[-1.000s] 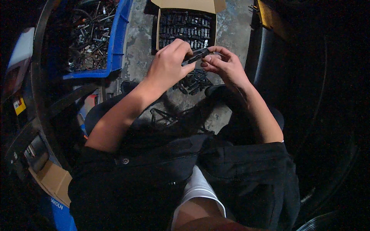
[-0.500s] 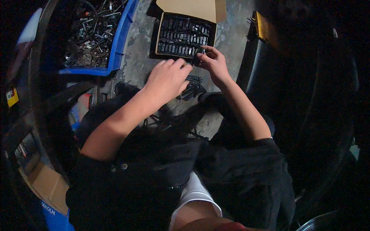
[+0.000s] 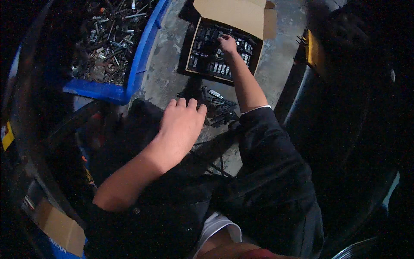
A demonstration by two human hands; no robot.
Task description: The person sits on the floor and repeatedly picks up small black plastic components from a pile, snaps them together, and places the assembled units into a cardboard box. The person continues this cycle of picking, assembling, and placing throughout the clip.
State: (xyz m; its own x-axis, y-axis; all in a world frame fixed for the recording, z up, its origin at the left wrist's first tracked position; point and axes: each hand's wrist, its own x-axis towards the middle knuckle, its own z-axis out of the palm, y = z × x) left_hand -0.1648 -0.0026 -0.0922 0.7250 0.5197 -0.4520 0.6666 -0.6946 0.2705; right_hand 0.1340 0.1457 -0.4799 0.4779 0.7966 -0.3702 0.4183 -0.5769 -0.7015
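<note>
My right hand (image 3: 227,44) reaches over an open cardboard box (image 3: 189,62), its thumb and fingers pinched together. Whatever is between them is too dark and small to make out. Rows of small black and silvery metal parts (image 3: 220,68) fill much of the box. Nearer to me, my left hand (image 3: 182,123) is back side up with its fingers curled down, at the left edge of a loose pile of similar black parts (image 3: 222,108) on the floor. Its fingertips are hidden, and so is anything under them.
A blue plastic crate (image 3: 99,90) with mixed bolts and metal scrap stands at the left. The box's flap (image 3: 233,15) is folded back at the far side. To the right is a yellow piece (image 3: 315,52) beside a long dark object. Another carton (image 3: 60,226) sits at lower left.
My right hand has moved away from my left, up over the rows in the box. My left hand has drawn back toward the loose pile. The view has shifted a little.
</note>
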